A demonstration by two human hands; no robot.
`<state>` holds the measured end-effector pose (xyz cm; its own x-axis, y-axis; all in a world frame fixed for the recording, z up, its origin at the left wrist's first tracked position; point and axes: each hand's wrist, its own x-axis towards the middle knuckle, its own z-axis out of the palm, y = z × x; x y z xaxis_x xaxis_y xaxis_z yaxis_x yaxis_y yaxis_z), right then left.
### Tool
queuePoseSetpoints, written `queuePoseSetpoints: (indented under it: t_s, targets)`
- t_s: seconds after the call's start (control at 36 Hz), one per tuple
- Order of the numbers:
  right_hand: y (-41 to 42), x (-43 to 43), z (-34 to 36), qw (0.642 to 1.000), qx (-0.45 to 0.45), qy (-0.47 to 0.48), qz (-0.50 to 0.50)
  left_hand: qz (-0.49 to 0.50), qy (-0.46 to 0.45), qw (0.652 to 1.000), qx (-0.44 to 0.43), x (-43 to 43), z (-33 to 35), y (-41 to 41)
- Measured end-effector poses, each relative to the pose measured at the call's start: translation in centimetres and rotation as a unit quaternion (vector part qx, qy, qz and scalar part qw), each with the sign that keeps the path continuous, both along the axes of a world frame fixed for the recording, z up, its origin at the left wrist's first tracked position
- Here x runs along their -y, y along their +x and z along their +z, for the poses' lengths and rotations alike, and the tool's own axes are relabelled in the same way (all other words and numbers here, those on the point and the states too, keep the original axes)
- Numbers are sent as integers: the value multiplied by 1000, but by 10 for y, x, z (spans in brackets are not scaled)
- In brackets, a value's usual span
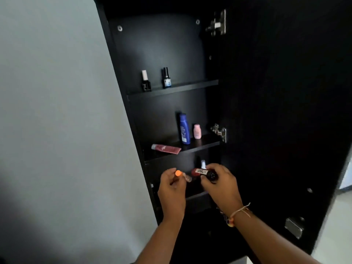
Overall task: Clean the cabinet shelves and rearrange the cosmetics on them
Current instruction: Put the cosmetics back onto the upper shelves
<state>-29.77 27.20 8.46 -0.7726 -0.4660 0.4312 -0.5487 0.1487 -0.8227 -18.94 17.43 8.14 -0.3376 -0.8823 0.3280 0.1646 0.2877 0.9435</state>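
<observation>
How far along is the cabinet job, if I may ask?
Looks done: two polishes stand on the top shelf; blue bottle, pink bottle and lying tube occupy the middle shelf. In hand: the left hand pinches an orange-tipped stick, the right hand grips a red bottle. Left: shelving both, probably.

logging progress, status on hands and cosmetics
Left hand grips orange-capped tube. Right hand grips red bottle. Both in front of lower shelf, nothing blocking.
</observation>
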Motion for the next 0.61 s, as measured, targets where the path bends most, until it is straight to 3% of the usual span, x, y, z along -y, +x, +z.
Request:
queuePoseSetpoints:
  t_s: [0.28, 0.61]
  targets:
    - [-18, 13, 118, 989, -49, -142, -12, -7, -161, 985, -55, 20, 123, -20]
    - [-67, 54, 240, 960, -225, -145, -78, -16, -260, 958, -117, 73, 248, -81]
